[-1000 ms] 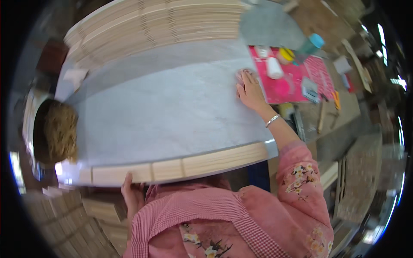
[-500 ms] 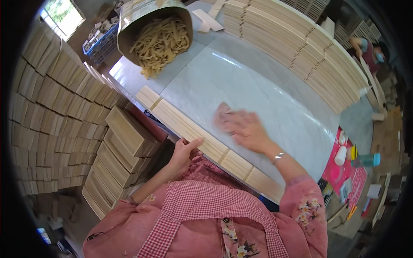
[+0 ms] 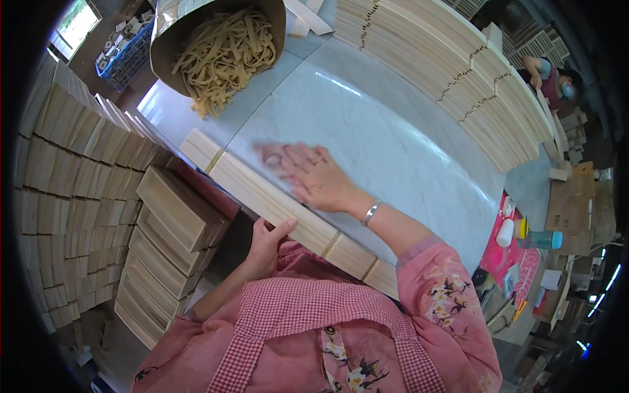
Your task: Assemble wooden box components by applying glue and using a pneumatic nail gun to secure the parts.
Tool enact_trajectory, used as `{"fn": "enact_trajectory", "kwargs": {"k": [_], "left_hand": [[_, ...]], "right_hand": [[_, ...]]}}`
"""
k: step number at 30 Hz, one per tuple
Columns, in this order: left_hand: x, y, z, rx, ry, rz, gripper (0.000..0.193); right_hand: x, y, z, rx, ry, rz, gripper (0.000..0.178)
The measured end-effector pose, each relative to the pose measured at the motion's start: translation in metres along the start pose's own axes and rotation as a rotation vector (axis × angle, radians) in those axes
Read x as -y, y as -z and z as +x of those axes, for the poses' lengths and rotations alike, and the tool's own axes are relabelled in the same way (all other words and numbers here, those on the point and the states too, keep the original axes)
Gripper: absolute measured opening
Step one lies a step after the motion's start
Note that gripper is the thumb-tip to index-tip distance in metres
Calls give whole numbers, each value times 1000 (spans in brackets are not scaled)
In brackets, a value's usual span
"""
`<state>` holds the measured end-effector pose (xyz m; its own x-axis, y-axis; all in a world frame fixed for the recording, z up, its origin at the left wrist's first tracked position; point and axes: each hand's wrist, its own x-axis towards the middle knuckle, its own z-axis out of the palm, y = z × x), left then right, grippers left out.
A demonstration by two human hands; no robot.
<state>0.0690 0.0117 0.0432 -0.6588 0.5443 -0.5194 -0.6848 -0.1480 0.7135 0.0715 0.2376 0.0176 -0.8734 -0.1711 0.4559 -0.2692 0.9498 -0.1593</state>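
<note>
A long pale wooden board [image 3: 265,200] with grooves cut across it lies along the near edge of the grey marbled table [image 3: 393,170]. My left hand [image 3: 265,247] is closed on its near edge, thumb on top and fingers underneath. Just beyond the board, my right hand [image 3: 318,180] presses palm down over a flat reddish-brown piece [image 3: 266,154]. Motion blurs that piece, so I cannot tell whether it is cloth or sandpaper. Whether it touches the board or only the tabletop is also unclear.
A tipped container [image 3: 160,59] spills curled wooden strips [image 3: 226,56] at the far left. Long boards [image 3: 445,72] stand stacked along the far side. Wooden drawers [image 3: 173,209] and piled wood [image 3: 59,216] are on my left. A bottle [image 3: 544,240] stands right; another person [image 3: 553,82] works beyond.
My right hand has swept left along the board with the reddish-brown piece. My left hand keeps its hold on the board's near edge. The whole view has shifted slightly.
</note>
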Motion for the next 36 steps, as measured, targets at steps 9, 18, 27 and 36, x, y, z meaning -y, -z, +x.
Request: {"fn": "enact_trajectory", "kwargs": {"k": [9,18,27,36], "left_hand": [[2,2,0,14,-27,17,32],[12,20,-2,35,-77,37,36],[16,21,7,19,-33,64,36],[17,32,8,-124,-2,161,53]], "right_hand": [[-224,23,-46,92,-510,-774,46],[-63,3,83,284,-299,-227,62],[-181,-60,86,-16,-243,-197,57],[-233,82,-144,-8,-1123,-528,45]]}}
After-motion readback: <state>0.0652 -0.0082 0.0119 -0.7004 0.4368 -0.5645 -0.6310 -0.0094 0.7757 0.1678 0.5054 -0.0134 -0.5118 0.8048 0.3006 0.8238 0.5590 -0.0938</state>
